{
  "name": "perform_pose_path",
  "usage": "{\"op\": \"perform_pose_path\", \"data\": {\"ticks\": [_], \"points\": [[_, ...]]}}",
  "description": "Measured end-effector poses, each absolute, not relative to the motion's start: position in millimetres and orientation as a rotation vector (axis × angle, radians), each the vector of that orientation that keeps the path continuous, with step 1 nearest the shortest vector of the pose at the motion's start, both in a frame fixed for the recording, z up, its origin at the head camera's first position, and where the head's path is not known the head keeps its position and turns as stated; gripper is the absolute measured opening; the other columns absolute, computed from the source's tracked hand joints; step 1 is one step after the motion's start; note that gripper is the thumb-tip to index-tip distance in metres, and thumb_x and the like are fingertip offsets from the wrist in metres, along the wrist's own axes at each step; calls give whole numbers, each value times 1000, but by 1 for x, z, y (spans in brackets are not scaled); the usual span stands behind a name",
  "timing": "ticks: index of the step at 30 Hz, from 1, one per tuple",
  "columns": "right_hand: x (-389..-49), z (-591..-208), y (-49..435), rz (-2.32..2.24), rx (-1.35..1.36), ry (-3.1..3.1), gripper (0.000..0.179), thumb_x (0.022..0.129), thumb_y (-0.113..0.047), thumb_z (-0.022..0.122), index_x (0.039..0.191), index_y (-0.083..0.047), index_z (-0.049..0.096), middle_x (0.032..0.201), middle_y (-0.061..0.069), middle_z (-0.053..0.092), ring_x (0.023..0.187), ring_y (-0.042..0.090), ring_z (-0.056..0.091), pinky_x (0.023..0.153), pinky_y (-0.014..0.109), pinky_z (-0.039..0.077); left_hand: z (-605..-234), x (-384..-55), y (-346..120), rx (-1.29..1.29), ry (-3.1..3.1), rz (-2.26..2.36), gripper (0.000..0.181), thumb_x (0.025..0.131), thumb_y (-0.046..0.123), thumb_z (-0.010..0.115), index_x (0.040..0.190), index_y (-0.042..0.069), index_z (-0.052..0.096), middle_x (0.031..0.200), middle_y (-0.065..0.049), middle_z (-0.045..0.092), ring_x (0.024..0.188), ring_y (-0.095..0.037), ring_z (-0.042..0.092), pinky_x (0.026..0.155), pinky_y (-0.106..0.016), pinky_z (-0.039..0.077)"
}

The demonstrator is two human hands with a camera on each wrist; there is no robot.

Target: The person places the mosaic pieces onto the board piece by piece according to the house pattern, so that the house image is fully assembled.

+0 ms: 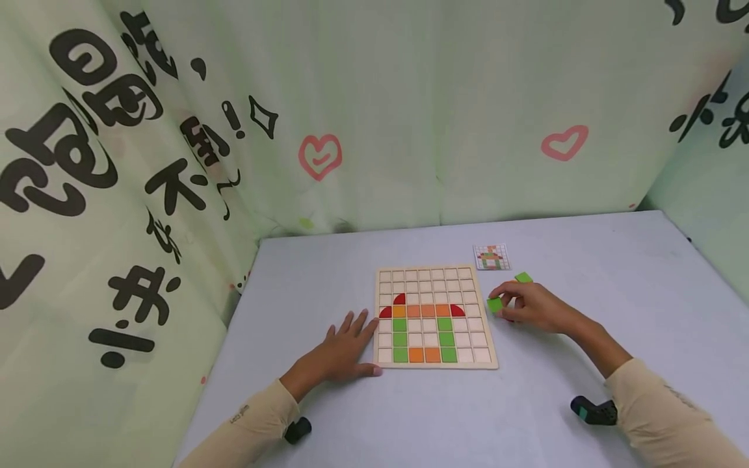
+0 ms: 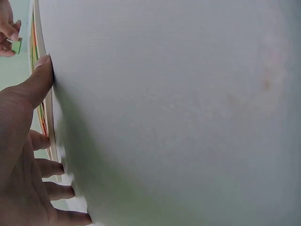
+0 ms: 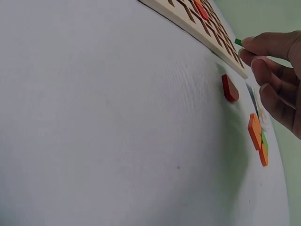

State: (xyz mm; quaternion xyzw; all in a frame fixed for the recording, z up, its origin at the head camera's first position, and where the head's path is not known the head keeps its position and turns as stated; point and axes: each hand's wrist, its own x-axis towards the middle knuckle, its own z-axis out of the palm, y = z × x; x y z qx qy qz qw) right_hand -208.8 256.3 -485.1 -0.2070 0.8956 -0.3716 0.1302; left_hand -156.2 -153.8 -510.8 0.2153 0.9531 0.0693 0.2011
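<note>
A wooden grid board (image 1: 465,355) lies on the table, with green, orange and red tiles set in some of its squares. My left hand (image 1: 345,354) rests at the board's left edge, fingers spread and thumb near the lower left corner; the left wrist view shows its thumb (image 2: 41,77) against the rim. Just off the board's right side, my right hand (image 1: 535,309) pinches a green square tile (image 1: 495,305) between thumb and finger. Below that hand, the right wrist view shows a dark red rounded piece (image 3: 229,88), loose orange tiles (image 3: 254,132) and a green tile (image 3: 265,141) on the table.
A small pattern card (image 1: 492,257) with a coloured grid picture lies behind the board's upper right corner. Black wrist devices (image 1: 593,411) hang by both sleeves. A pale green curtain (image 1: 439,130) with black lettering and pink hearts stands behind the white-covered table (image 1: 433,422).
</note>
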Motion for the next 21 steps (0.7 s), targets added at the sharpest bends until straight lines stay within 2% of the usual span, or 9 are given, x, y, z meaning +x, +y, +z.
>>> {"op": "perform_pose_path", "data": {"ticks": [12, 21], "points": [[-220, -476, 225, -1109, -621, 2534, 31, 89, -5, 71, 120, -5, 66, 95, 6, 64, 53, 13, 51, 47, 26, 45, -512, -154, -152, 595, 2661, 192, 101, 85, 68, 64, 162, 20, 18, 170, -10, 13, 155, -40, 10, 115, -68, 24], [-231, -472, 210, -1097, -702, 2566, 32, 89, -8, 74, 120, -4, 66, 93, 5, 66, 65, 15, 59, 60, 26, 50, -510, -155, -152, 592, 2669, 177, 101, 85, 68, 64, 162, 21, 18, 170, -10, 13, 155, -40, 10, 116, -68, 24]]}}
